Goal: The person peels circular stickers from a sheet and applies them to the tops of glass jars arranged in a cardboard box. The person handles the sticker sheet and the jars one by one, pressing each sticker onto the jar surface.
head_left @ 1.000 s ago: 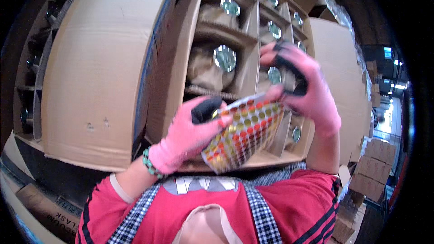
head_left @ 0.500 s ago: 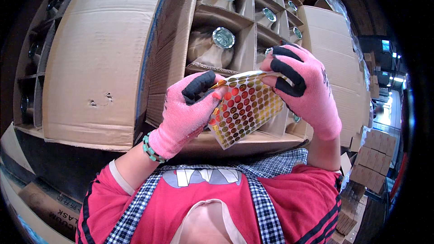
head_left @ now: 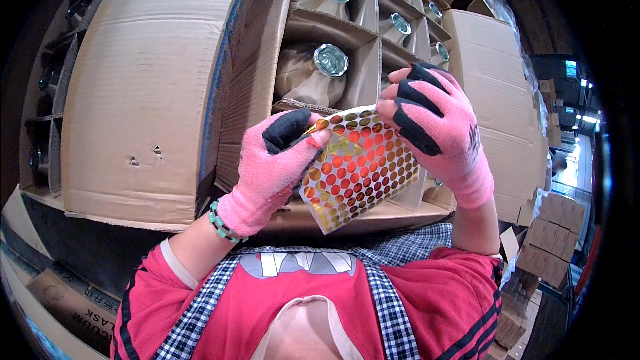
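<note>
Between my two hands is a sheet of round gold and red shiny stickers [head_left: 363,172], tilted with its lower corner toward me. My left hand [head_left: 272,168], in a pink glove with dark fingertips, pinches its upper left corner. My right hand [head_left: 441,137], gloved alike, is closed at the upper right edge, fingers curled over it; its thumb is mostly hidden. The sheet hangs above the near edge of an open carton [head_left: 257,83]. Inside, cardboard dividers separate several rounded flasks with silver-rimmed, greenish mouths, the nearest flask [head_left: 331,61] just beyond my hands.
A carton flap [head_left: 143,87] with a small tear lies at the left, and another flap [head_left: 493,113] spreads at the right. Further left stands a second divided carton [head_left: 57,103] holding dark-looking items. Stacked boxes [head_left: 550,233] stand at the far right.
The sheet has tilted and flattened, so more of its stickers shine red. My right hand has shifted slightly left, its fingers curling further over the edge. The left hand keeps its pinch.
</note>
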`<state>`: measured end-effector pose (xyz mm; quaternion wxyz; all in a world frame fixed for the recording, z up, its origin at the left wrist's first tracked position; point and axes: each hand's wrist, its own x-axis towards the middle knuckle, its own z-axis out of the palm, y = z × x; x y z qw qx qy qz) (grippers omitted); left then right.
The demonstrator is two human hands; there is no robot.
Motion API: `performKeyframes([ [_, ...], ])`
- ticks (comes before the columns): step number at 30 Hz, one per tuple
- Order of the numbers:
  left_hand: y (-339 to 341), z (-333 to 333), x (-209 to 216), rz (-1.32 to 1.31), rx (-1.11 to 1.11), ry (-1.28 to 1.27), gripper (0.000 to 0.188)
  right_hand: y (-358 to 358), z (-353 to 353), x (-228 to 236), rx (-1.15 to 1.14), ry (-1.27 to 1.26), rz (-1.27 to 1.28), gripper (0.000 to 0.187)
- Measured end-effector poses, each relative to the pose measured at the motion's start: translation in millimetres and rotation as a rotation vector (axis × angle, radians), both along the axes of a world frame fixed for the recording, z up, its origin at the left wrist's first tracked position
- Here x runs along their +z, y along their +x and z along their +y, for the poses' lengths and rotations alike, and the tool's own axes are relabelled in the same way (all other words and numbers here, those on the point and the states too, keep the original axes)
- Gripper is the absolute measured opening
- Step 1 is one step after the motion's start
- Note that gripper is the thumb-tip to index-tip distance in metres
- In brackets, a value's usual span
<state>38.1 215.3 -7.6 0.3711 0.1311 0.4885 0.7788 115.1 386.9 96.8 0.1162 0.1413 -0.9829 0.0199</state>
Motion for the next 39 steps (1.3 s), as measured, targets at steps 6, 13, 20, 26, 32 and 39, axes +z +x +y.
performKeyframes([
  [6,-6,-2,0,-0.019,-0.037,-0.065,0.022,-2,1,-5,0.027,-0.013,0.004,0.019],
  [13,-7,-2,-4,-0.104,-0.043,-0.053,0.024,-11,4,-10,-0.064,-0.199,-0.115,0.021],
  [20,-7,-3,-2,-0.092,-0.043,-0.056,0.025,-106,87,-7,-0.209,-0.849,0.114,0.01],
  [26,-5,4,-2,-0.011,-0.086,-0.129,0.023,-242,197,-74,-0.542,-0.397,-0.062,0.017],
  [32,-8,-2,0,0.108,-0.09,-0.107,0.022,-299,172,-85,-0.509,0.028,-0.125,0.04],
  [39,-2,4,-17,0.138,-0.118,-0.002,0.025,-296,194,-106,-0.582,0.279,-0.172,0.028],
])
